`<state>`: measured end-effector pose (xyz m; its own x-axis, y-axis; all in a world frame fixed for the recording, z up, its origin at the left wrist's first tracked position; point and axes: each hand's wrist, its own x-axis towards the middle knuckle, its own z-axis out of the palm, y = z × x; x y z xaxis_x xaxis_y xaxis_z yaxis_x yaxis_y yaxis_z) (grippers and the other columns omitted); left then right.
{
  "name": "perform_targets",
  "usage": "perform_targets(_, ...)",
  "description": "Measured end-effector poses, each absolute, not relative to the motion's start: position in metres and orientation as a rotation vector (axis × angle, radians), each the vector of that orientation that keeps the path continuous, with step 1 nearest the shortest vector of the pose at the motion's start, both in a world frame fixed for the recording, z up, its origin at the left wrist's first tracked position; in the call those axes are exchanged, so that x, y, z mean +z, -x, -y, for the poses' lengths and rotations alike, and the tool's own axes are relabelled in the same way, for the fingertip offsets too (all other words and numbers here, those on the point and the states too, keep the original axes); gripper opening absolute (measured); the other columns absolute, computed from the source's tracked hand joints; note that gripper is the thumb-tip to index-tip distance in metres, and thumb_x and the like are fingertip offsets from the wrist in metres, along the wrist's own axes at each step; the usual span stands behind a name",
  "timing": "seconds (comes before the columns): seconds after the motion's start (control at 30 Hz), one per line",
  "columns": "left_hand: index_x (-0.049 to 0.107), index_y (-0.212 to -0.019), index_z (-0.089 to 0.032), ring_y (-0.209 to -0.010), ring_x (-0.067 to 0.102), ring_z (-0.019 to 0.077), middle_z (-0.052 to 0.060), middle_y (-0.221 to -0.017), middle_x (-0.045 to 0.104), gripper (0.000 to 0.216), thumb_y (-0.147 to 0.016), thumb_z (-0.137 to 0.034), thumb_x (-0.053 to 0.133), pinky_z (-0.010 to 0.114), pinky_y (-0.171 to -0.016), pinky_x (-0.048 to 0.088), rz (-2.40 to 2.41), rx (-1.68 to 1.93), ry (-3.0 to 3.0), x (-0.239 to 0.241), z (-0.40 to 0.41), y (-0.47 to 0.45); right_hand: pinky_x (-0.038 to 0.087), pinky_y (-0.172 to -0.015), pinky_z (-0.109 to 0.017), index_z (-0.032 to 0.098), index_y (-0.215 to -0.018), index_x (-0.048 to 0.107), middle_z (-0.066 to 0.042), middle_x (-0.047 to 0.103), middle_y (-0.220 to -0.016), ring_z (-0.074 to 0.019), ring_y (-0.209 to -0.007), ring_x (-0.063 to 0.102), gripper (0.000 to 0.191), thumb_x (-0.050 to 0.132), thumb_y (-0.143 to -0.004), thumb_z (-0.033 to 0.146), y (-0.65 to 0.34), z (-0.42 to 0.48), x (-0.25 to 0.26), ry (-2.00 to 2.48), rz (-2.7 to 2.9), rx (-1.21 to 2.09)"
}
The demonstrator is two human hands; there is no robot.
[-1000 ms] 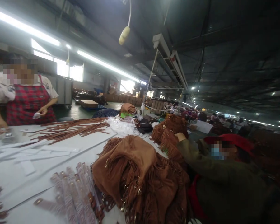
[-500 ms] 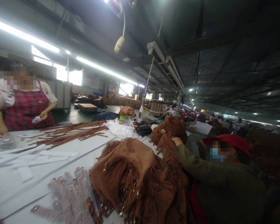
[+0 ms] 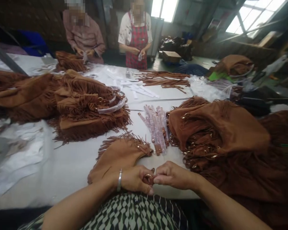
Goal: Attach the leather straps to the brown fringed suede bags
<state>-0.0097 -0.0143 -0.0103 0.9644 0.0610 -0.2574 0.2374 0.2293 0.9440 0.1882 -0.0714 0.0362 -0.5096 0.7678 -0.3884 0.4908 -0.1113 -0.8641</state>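
A brown suede bag (image 3: 117, 153) with fringe lies flat at the table's front edge, right before me. My left hand (image 3: 134, 179), a silver bracelet at its wrist, is closed on the bag's near corner, beside a metal ring (image 3: 148, 175). Close against it, my right hand (image 3: 172, 175) pinches a short brown strap end (image 3: 151, 180) at that ring. My fingers partly cover the ring and strap end, so how they join cannot be made out. Just beyond the hands, several straps wrapped in clear plastic (image 3: 156, 124) lie in a bundle.
Fringed bags are heaped at left (image 3: 91, 108) and at right (image 3: 220, 127). White sheets (image 3: 24, 153) lie at the left front. Farther back are white strips (image 3: 139, 86) and long brown strips (image 3: 163, 78). Two people (image 3: 135, 35) stand across the white table (image 3: 69, 169).
The view has swung left and down from the hall to the table before me. Both my hands, out of sight earlier, now show at the fringed bag.
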Motion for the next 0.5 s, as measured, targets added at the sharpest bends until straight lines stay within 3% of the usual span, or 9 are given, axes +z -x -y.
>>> perform_targets(0.23, 0.050, -0.068, -0.014, -0.056, 0.039, 0.0071, -0.005, -0.062, 0.044, 0.046, -0.055, -0.051, 0.075, 0.020, -0.053, 0.034, -0.328, -0.054, -1.225, -0.022, 0.022, 0.004, 0.019, -0.045, -0.020, 0.013, -0.065, 0.057, 0.007, 0.032, -0.053, -0.0065, -0.049, 0.027, 0.034, 0.051, -0.082, 0.042, -0.185, 0.071, 0.037, 1.358, 1.815, 1.782)
perform_targets(0.4, 0.053, -0.074, -0.013, -0.054, 0.043, 0.0071, -0.003, -0.064, 0.048, 0.039, -0.075, -0.051, 0.059, 0.020, -0.051, 0.036, -0.330, -0.035, -1.284, -0.019, 0.026, 0.007, 0.017, -0.043, -0.020, 0.015, -0.053, 0.045, 0.007, 0.027, -0.050, -0.0053, -0.047, 0.024, 0.041, 0.056, -0.078, 0.045, -0.186, 0.071, 0.035, 1.465, 1.819, 1.781)
perform_targets(0.5, 0.056, -0.077, -0.013, -0.052, 0.045, 0.0079, -0.003, -0.063, 0.050, 0.039, -0.079, -0.051, 0.054, 0.021, -0.049, 0.038, -0.281, 0.043, -1.401, -0.006, 0.011, 0.004, 0.027, -0.043, -0.019, 0.014, -0.057, 0.052, 0.007, 0.041, -0.051, -0.0062, -0.047, 0.038, 0.037, 0.062, -0.075, 0.045, -0.188, 0.070, 0.042, 1.709, 1.869, 1.621)
